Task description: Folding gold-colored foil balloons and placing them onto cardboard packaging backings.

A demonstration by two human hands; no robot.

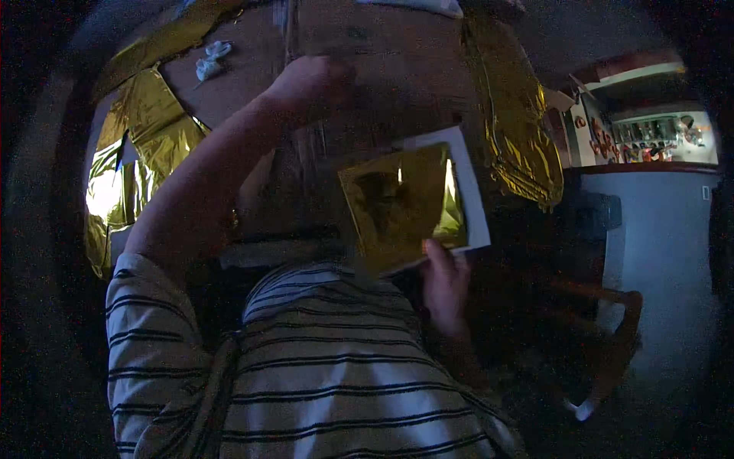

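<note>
While most of the room lies in deep shadow, your table [245, 76] shows as a dark brown top, with gold foil [157, 99] over its left side and more foil [524, 141] hanging at the right. Beyond, to the right, you have a pale half wall [661, 245] and, above it, a brighter area with crowded shelves [650, 138]. Your left hand [317, 76] reaches over the table, but its fingers are lost in blur and darkness, so I cannot tell whether they are clenched or grasp anything. Your right hand [447, 287] grips a gold square [405, 203] by its lower right edge, thumb in front, raised before your striped shirt [329, 367]; a white sheet [472, 191] shows behind it, and whether the two are joined is unclear. A white thing [428, 6] at the top is cut off. A small crumpled pale thing [212, 61] lies on the table, upper left; your left forearm [206, 176] hides part of the top, and a wooden chair [631, 321] stands dimly to your right.
</note>
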